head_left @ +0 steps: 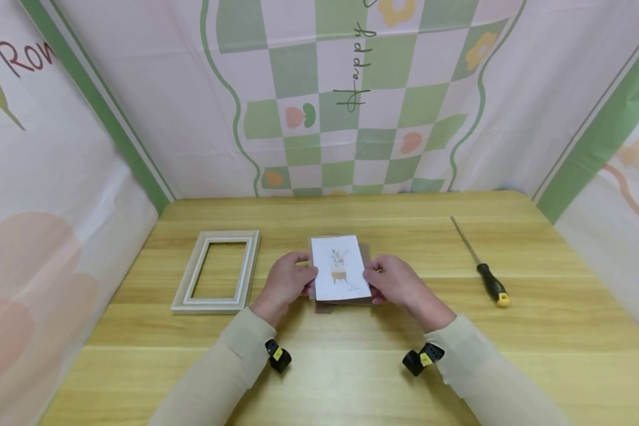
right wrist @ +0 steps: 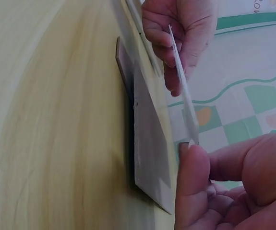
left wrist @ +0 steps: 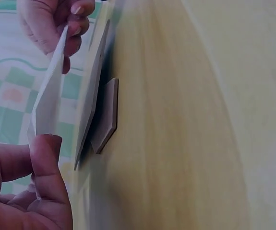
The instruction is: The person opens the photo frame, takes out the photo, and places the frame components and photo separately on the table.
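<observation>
Both hands hold a white picture card (head_left: 341, 257) printed with a potted plant. At its left edge my left hand (head_left: 286, 281) pinches it between thumb and fingers. My right hand (head_left: 396, 283) pinches the opposite edge. Both wrist views show the card raised above a flat backing board (right wrist: 147, 129), with a gap between them. The board's brown stand flap (left wrist: 106, 117) props it at a slant on the table. From the head view, the card covers most of the board.
A whitish picture frame (head_left: 180, 296) lies on the wooden table (head_left: 346, 367) at the left, its opening showing the tabletop. On the right lies a screwdriver (head_left: 491, 283) with a black and yellow handle. A patterned cloth (head_left: 298, 71) hangs behind the table.
</observation>
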`<move>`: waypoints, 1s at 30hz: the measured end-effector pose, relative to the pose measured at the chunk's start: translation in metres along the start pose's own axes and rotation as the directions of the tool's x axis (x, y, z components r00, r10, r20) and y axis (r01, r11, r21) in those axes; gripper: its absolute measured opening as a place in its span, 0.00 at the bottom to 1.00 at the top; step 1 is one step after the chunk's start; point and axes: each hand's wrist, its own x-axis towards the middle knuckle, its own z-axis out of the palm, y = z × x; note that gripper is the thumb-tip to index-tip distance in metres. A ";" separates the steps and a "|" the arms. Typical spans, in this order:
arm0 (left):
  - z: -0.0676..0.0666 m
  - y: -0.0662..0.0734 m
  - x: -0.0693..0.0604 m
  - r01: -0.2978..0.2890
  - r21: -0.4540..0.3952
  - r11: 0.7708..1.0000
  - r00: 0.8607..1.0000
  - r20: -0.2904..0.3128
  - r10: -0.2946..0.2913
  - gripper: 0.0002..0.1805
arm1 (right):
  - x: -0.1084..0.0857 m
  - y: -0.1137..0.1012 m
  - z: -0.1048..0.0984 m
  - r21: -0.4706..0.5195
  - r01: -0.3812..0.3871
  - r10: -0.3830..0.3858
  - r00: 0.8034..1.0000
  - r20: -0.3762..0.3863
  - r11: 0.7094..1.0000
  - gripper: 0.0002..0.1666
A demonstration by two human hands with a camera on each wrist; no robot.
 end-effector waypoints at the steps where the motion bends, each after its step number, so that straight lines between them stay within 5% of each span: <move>1: 0.000 -0.001 0.001 0.001 0.002 1.000 1.000 0.002 -0.001 0.24 | 0.000 0.000 0.000 -0.005 0.002 -0.002 1.000 0.005 1.000 0.13; 9: -0.002 -0.003 0.001 -0.007 -0.007 1.000 1.000 0.023 0.008 0.27 | 0.000 0.002 0.002 -0.051 -0.010 0.011 1.000 0.018 0.999 0.21; 21: -0.015 -0.001 -0.001 -0.014 -0.018 1.000 1.000 -0.005 0.014 0.31 | -0.002 0.005 0.000 -0.272 0.013 -0.014 1.000 0.000 0.962 0.14; 30: -0.041 0.005 -0.004 -0.068 0.199 0.978 0.994 -0.067 0.083 0.32 | -0.003 0.008 -0.002 -0.320 0.024 -0.023 1.000 0.007 0.947 0.14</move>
